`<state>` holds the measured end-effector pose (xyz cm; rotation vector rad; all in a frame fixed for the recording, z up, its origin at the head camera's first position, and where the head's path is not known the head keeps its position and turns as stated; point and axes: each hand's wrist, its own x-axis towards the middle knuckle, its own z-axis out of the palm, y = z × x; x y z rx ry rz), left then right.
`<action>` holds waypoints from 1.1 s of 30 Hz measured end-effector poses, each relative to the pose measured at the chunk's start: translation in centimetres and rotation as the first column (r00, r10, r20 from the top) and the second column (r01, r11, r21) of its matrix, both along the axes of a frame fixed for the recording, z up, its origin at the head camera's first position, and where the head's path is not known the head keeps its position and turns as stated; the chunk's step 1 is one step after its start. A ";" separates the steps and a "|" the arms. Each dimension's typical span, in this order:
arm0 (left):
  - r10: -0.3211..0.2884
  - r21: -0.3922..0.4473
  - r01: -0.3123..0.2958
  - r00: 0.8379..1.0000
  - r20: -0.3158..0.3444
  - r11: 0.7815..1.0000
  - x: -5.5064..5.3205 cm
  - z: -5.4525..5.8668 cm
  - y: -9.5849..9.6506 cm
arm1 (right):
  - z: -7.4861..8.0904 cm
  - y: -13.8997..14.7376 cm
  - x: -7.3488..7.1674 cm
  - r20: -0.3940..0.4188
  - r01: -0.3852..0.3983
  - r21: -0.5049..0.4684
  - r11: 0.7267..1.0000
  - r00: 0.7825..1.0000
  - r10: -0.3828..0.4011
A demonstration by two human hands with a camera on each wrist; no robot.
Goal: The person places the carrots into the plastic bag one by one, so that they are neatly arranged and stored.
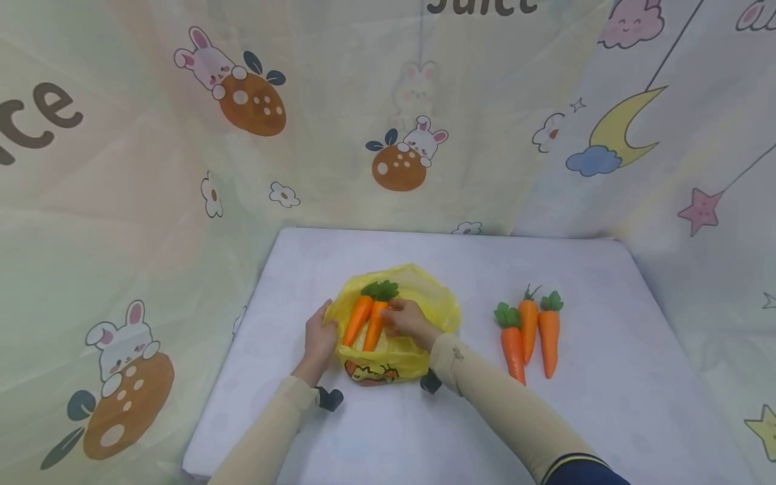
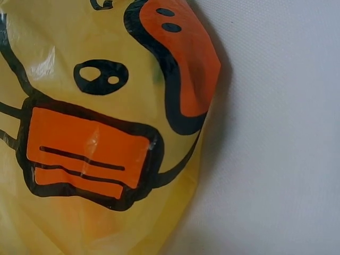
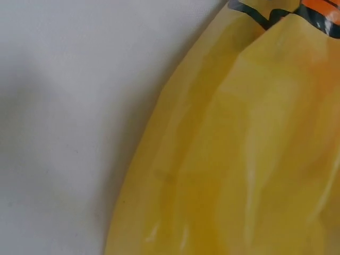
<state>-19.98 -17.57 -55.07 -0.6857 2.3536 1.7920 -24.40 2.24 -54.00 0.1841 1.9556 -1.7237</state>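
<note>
A yellow plastic bag with a cartoon print lies with its mouth spread on the table. Two orange carrots with green tops are inside: a left carrot and a right carrot, side by side. My left hand grips the bag's left edge. Reaching in over the bag's right side, my right hand holds the right carrot near its top; some of its fingertips are hidden. The left wrist view shows the printed bag close up, and plain yellow film of the bag fills much of the right wrist view.
Right of the bag lie three more carrots: a left one, a middle one and a right one. They rest on the white tabletop. Cartoon-printed cloth hangs behind and at the sides.
</note>
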 end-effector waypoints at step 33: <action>-0.019 0.011 0.020 0.999 -0.037 1.000 0.4 -0.3 -0.9 | 8.1 7.3 1.9 -0.573 0.039 0.611 0.791 0.711 0.407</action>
